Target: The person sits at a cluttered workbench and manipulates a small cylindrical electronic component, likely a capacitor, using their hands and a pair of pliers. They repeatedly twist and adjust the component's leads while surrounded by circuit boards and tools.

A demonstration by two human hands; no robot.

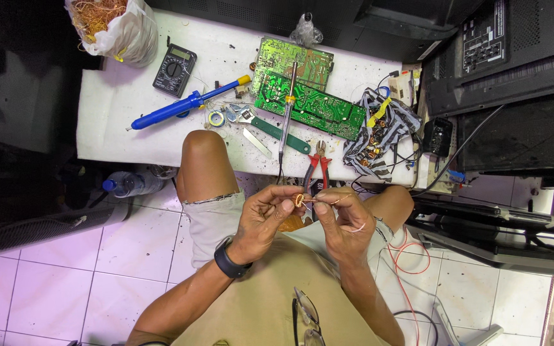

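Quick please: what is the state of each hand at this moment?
Left hand: closed, pinching a small copper coil.
Right hand: closed, pinching the thin copper wire coming from that coil.

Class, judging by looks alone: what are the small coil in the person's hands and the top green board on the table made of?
Coil: probably copper wire, with an orange-brown metallic sheen, pinched by the left hand while the right hand holds its wire end. Green board: apparently rigid laminate, glossy green with pale lines.

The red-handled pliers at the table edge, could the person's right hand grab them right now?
Probably not straight away. The red-handled pliers lie close ahead with nothing blocking them, but the right hand is pinching thin copper wire running to the small coil in the left hand.
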